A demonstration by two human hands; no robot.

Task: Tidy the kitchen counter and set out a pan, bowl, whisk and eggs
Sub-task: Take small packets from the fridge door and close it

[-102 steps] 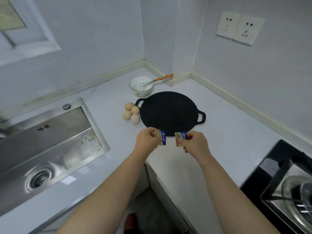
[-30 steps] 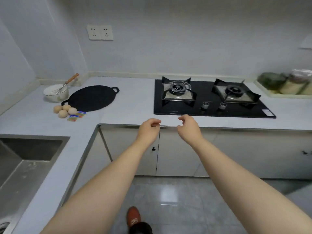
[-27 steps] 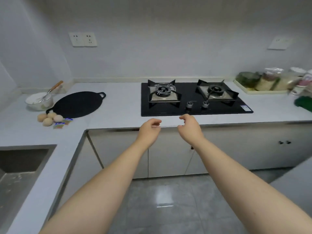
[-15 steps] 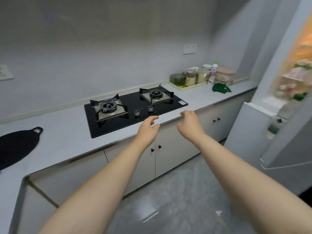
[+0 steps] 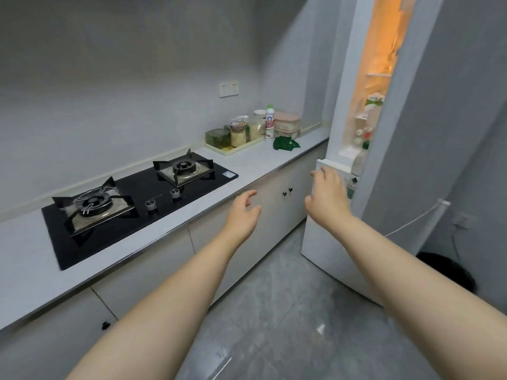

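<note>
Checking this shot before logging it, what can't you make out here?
Head view, open white fridge: orange glare washes out its shelves.
Head view, clear storage jars: contents too small, blurred.
Head view, right hand: contact with the fridge unclear.

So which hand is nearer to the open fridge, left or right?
Right. The right hand is at the white front edge of the fridge, fingers spread; whether it touches is unclear. The left hand hovers open farther left, before the cabinet doors.
</note>
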